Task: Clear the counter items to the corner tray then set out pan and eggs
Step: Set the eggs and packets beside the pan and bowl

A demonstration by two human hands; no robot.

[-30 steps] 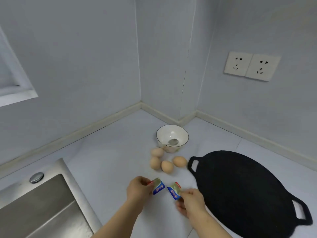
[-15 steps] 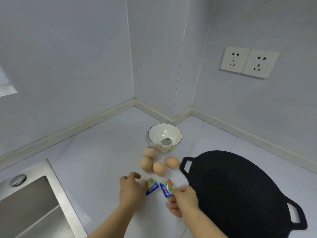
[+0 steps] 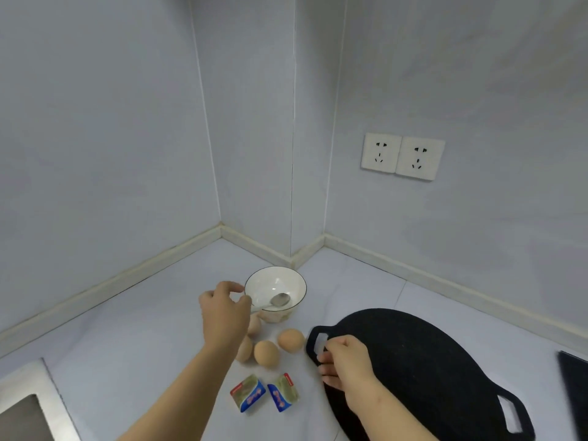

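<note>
left hand (image 3: pixel 224 316) at bowl (image 3: pixel 296 284) rim, right hand (image 3: pixel 346 361) gripping pan (image 3: pixel 429 361) handle, eggs (image 3: pixel 266 353) between, two packets (image 3: pixel 248 393) lying in front

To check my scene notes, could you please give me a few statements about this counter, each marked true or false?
A spoon lies in the bowl. True.
The packets are in the bowl. False: they lie on the counter, untouched.
The right hand is at a handle of the pan. True.
The eggs sit in the pan. False: they lie on the counter beside the bowl.
The left hand holds an egg. False: it is at the bowl's side.
</note>
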